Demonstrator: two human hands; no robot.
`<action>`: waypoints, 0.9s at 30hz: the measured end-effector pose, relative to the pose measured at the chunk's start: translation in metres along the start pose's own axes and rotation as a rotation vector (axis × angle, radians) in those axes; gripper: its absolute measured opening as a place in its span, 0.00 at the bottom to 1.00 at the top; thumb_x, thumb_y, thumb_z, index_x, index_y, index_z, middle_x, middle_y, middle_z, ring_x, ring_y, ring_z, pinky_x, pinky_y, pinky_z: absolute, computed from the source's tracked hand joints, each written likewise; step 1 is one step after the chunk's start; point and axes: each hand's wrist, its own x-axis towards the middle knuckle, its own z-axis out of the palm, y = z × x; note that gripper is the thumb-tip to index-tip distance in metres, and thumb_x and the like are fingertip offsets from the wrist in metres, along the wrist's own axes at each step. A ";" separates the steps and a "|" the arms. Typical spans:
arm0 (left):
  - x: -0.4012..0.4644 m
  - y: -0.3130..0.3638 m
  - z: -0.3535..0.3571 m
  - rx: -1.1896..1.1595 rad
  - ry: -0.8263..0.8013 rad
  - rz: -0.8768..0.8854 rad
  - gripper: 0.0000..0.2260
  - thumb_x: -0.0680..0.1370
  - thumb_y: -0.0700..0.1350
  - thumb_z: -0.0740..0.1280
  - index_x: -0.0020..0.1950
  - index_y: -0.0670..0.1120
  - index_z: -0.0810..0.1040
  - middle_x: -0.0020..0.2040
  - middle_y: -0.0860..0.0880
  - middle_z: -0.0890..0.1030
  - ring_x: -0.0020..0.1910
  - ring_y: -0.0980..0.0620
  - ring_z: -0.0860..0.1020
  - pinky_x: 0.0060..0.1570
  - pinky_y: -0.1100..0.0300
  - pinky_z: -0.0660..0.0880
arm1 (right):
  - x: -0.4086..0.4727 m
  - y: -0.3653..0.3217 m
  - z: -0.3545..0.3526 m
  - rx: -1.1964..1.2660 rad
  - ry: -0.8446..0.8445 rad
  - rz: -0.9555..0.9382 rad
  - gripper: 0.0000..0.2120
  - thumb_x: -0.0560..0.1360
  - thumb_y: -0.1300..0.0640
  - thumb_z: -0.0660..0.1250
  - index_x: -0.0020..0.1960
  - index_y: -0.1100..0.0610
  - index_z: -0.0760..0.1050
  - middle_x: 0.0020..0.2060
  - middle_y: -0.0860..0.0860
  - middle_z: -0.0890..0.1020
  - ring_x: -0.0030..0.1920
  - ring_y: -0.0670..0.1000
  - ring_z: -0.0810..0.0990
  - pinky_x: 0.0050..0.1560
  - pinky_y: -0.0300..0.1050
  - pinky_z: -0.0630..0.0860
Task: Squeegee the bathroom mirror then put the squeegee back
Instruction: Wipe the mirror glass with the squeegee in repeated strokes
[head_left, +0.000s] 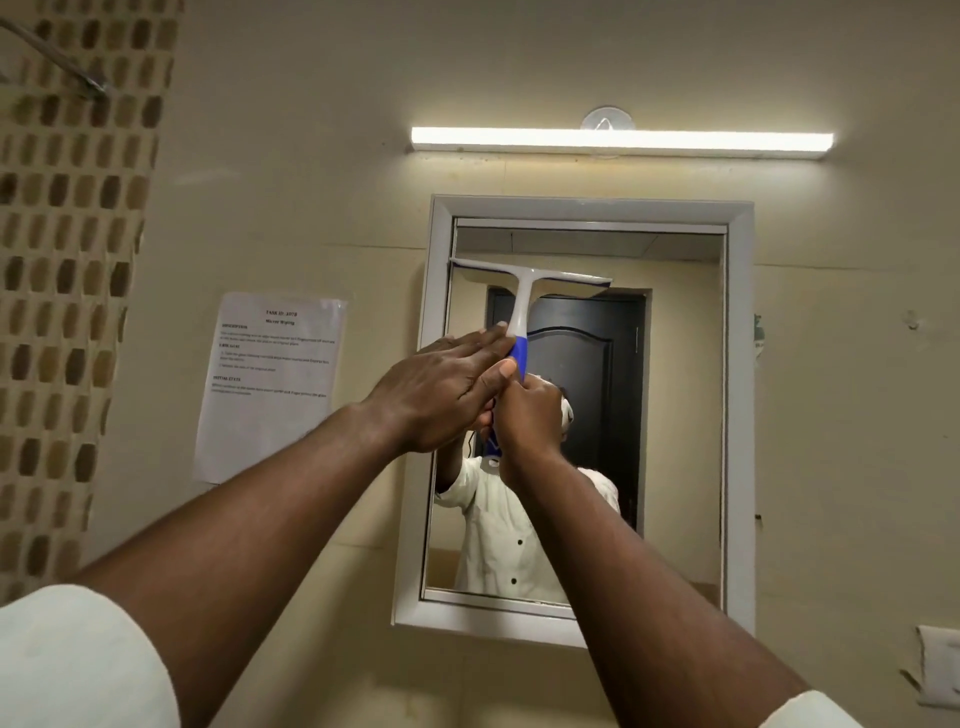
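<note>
Both hands up on the squeegee, mid-wipe near the top of the mirror.

Right hand (527, 410) is wrapped tight around the blue handle, left hand (441, 387) lies mostly flat, steadying it. The mirror (675, 415) has the squeegee (522, 291) blade pressed on its upper-left glass, so next I'd guess a firm, level pull straight down.

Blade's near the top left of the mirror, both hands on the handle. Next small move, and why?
Probably pull the squeegee straight down. Its blade sits high on the mirror at the left edge, with most glass below it; right hand grips the handle, left hand steadies it.
</note>
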 end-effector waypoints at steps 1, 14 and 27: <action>-0.004 0.001 0.003 0.003 0.015 0.000 0.25 0.79 0.60 0.43 0.76 0.55 0.52 0.77 0.56 0.52 0.75 0.59 0.50 0.70 0.59 0.47 | -0.003 0.006 0.000 0.008 -0.009 0.018 0.14 0.79 0.48 0.58 0.40 0.55 0.73 0.36 0.57 0.78 0.40 0.58 0.79 0.54 0.65 0.77; -0.094 0.021 0.063 0.021 0.123 0.057 0.18 0.80 0.53 0.54 0.63 0.49 0.77 0.56 0.52 0.83 0.56 0.53 0.77 0.59 0.57 0.68 | -0.100 0.086 -0.020 0.041 -0.033 0.232 0.16 0.79 0.47 0.58 0.50 0.59 0.76 0.36 0.57 0.80 0.34 0.53 0.78 0.37 0.47 0.76; -0.198 0.054 0.133 0.011 -0.013 0.120 0.13 0.79 0.50 0.59 0.54 0.49 0.82 0.49 0.52 0.85 0.50 0.56 0.81 0.57 0.58 0.74 | -0.209 0.168 -0.054 -0.050 -0.060 0.422 0.14 0.79 0.49 0.59 0.40 0.54 0.77 0.28 0.51 0.79 0.27 0.48 0.76 0.31 0.44 0.74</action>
